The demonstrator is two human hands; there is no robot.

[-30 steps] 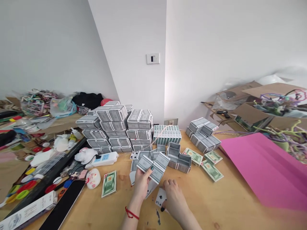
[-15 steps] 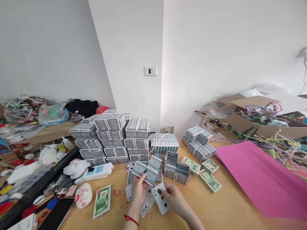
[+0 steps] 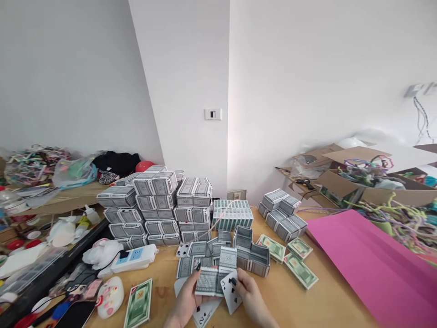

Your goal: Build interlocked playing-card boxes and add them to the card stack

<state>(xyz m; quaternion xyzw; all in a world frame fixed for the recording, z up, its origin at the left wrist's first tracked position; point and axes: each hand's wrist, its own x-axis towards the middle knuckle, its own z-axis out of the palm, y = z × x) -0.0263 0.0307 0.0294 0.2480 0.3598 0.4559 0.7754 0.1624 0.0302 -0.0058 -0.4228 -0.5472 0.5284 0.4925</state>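
Observation:
My left hand point(image 3: 186, 294) is closed on a folded playing-card piece point(image 3: 207, 281) with grey patterned backs, its panels joined in a stepped shape. In my right hand point(image 3: 249, 294) a three of spades card point(image 3: 231, 291) is pinched by thumb and fingers, its edge against the folded piece. Below my left hand a two of spades card point(image 3: 205, 314) lies face up. Just beyond my hands lie loose folded cards point(image 3: 198, 249). An open-topped folded-card box point(image 3: 251, 257) stands to their right, walls upright.
Stacked card blocks point(image 3: 157, 205) rise at the back left, a finished-looking card block point(image 3: 282, 212) at the back right. Green card decks point(image 3: 300, 269) lie right, another green deck point(image 3: 138, 303) left. A white power strip point(image 3: 134, 259), pink sheet point(image 3: 355, 264) and cardboard boxes point(image 3: 403, 196) surround the work.
My right hand has brought the three of spades up against the folded piece. My left hand has tilted that piece more level and lowered it. The view has tipped slightly upward.

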